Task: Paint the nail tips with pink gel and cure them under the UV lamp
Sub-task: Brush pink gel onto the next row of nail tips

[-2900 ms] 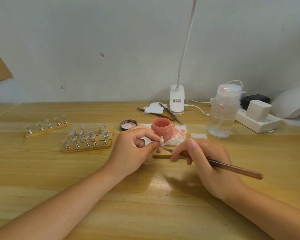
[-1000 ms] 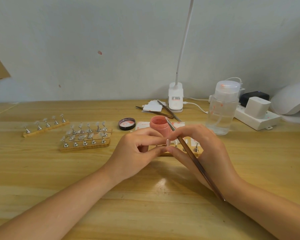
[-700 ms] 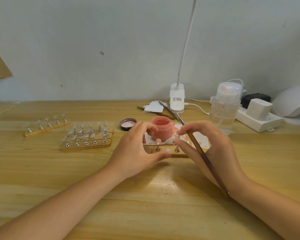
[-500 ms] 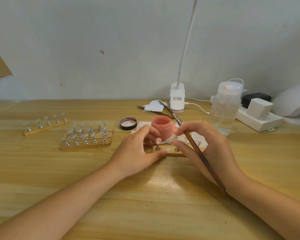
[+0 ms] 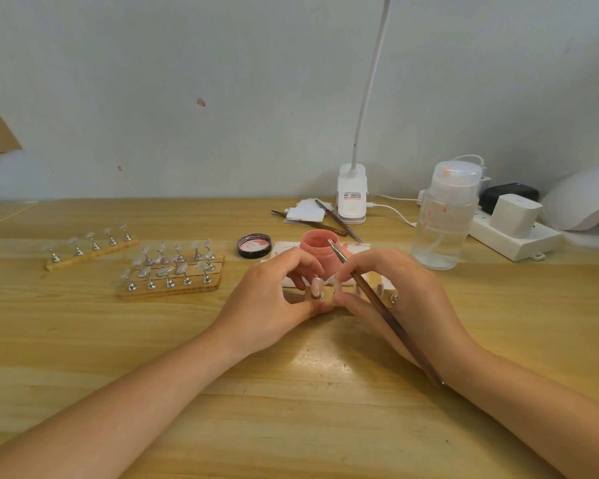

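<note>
I see my left hand (image 5: 270, 305) resting on the small wooden stand (image 5: 329, 300), its fingers curled by a pink nail tip (image 5: 317, 284) on its peg. My right hand (image 5: 400, 299) pinches the next nail tip (image 5: 338, 286) and holds the brush (image 5: 388, 316) too. The pink gel jar (image 5: 318, 252) sits open just behind my fingers, and the white UV lamp (image 5: 581, 202) is far off to the right.

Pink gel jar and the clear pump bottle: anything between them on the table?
Head view: between the pink gel jar and the clear pump bottle lies only the pink-stained white paper beside the jar, then bare table.
</note>
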